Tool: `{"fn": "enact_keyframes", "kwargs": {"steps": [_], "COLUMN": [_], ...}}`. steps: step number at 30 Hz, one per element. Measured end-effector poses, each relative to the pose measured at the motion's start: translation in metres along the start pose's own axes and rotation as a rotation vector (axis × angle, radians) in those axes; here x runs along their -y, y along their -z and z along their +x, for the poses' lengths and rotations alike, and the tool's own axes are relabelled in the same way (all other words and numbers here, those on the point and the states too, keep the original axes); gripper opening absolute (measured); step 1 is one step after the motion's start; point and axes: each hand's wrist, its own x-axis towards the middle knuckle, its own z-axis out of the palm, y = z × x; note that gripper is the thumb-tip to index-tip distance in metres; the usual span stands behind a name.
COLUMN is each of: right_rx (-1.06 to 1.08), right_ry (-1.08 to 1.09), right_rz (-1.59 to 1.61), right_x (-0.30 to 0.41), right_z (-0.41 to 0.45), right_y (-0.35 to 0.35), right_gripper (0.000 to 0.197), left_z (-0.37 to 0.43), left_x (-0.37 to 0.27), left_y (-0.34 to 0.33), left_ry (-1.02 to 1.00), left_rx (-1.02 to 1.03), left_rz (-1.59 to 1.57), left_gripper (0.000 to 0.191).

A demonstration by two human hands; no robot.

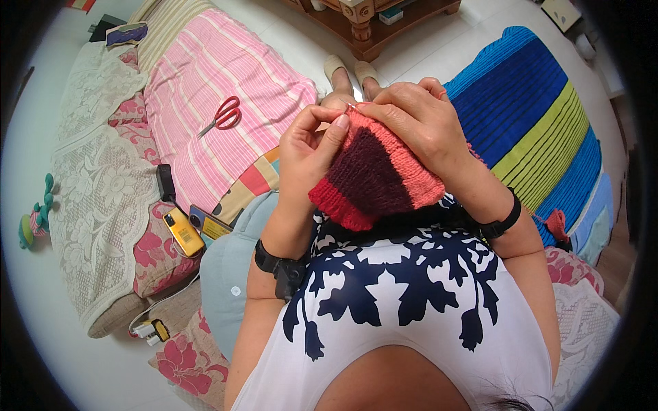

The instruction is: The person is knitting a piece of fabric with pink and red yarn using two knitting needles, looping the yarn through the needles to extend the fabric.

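A knitted piece (pixel 367 169) with red, dark maroon and coral bands hangs between my two hands in front of my chest. My left hand (pixel 318 138) pinches its upper left edge between thumb and fingers. On the coral top edge, my right hand (pixel 416 118) grips the work, and the tip of a thin metal needle (pixel 350 106) shows between the hands. The rest of the needle is hidden by my fingers. Coral yarn (pixel 442 94) runs over a finger of my right hand. More yarn passes behind my right forearm, towards a small coral bundle (pixel 556 225).
Red-handled scissors (pixel 221 118) lie on a pink striped cloth (pixel 180 77) at the left. Nearby are a yellow phone (pixel 183 231), a second phone-like device (pixel 208 222) and a black power bank (pixel 165 182). A blue and green striped cover (pixel 529 128) lies right; a wooden table (pixel 367 43) stands ahead.
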Motion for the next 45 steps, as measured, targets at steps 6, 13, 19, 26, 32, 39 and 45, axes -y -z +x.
{"fn": "enact_keyframes", "kwargs": {"steps": [6,13,19,26,32,39,45], "right_rx": [0.003,-0.057,-0.012,0.048,0.007,-0.016,0.276], "right_ry": [0.007,0.077,0.121,0.105,0.068,0.007,-0.196], "right_rz": [0.002,0.043,0.122,0.156,0.072,-0.004,0.386], "right_x": [-0.001,-0.001,-0.004,-0.003,0.002,0.006,-0.012], "right_z": [-0.002,0.000,-0.001,0.002,0.000,0.002,0.003], "right_y": [-0.001,-0.002,0.000,0.006,0.003,0.000,-0.005], "right_gripper": [0.023,0.029,0.022,0.023,0.022,0.017,0.031], "left_z": [0.000,0.001,0.001,-0.001,0.000,-0.001,-0.005], "left_x": [-0.002,0.000,-0.001,0.000,0.005,0.006,0.004], "left_y": [0.000,0.000,0.005,0.001,-0.001,-0.006,-0.012], "left_ry": [-0.017,-0.047,0.012,-0.010,0.008,-0.088,-0.001], "left_rx": [0.010,-0.011,0.023,-0.020,-0.063,-0.058,0.173], "left_rz": [0.084,0.156,0.049,-0.026,-0.086,-0.017,0.026], "left_gripper": [0.009,0.012,0.012,0.014,0.013,0.012,0.010]}}
